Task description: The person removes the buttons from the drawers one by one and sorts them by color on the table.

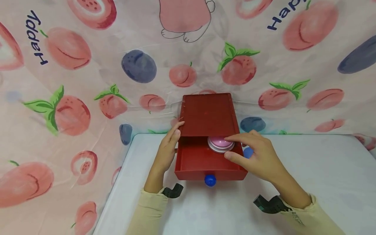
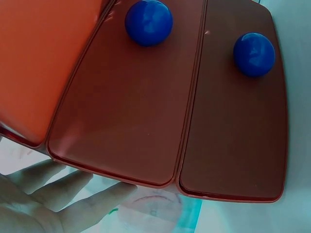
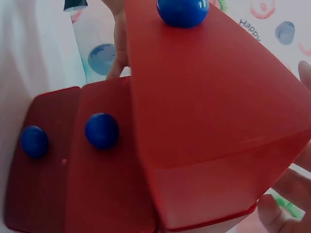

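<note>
A red drawer cabinet [image 1: 209, 114] stands on the table with its top drawer [image 1: 191, 160] pulled out. In the drawer's back right part lies a round pink-and-white push-button-like thing [image 1: 220, 145], partly under the cabinet's top. My right hand [image 1: 261, 156] is over the drawer's right side, index fingertip at the pink top and thumb tip by the white rim; a firm grip is not visible. My left hand [image 1: 165, 153] rests along the cabinet's left side with fairly straight fingers. In the left wrist view, its fingers [image 2: 92, 206] lie beside the lower drawer fronts [image 2: 121, 111].
Blue ball knobs [image 1: 210, 180] stick out from the drawer fronts; two lower drawers [image 3: 102, 179] are closed. A blue round shape [image 1: 248, 152] shows behind my right hand. Fruit-printed cloth [image 1: 152, 65] hangs behind the white table [image 1: 317, 169].
</note>
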`<control>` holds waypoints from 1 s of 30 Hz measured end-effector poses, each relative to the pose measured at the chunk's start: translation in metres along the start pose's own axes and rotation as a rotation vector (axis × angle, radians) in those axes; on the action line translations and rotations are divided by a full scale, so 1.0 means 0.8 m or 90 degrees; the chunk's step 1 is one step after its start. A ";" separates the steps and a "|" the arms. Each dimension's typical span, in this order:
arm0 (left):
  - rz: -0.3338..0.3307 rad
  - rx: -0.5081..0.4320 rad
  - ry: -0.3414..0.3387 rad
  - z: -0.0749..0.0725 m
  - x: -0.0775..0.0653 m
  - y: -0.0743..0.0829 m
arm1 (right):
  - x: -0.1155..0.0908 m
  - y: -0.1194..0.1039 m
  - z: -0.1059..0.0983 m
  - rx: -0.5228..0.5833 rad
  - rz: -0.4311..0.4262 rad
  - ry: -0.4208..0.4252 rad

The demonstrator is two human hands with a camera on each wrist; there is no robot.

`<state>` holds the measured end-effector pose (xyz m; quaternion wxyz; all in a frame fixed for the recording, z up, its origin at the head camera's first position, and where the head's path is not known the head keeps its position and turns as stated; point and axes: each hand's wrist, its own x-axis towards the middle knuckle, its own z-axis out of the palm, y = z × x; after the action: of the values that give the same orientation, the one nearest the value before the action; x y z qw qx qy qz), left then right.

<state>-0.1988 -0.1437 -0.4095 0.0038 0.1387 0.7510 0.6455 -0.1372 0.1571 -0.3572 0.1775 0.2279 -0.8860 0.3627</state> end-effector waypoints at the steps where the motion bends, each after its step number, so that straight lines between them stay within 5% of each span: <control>1: 0.001 0.000 -0.001 0.000 0.000 0.000 | 0.002 -0.002 0.000 -0.012 -0.010 -0.013; 14: -0.003 0.018 0.004 0.001 0.000 0.006 | 0.018 -0.034 0.000 -0.247 -0.016 -0.142; 30: -0.006 0.015 0.011 0.001 0.000 0.005 | 0.030 -0.048 0.011 -0.263 0.032 -0.261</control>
<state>-0.1981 -0.1428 -0.4061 -0.0012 0.1296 0.7593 0.6377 -0.1378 0.1198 -0.3299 0.0282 0.2334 -0.9638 0.1256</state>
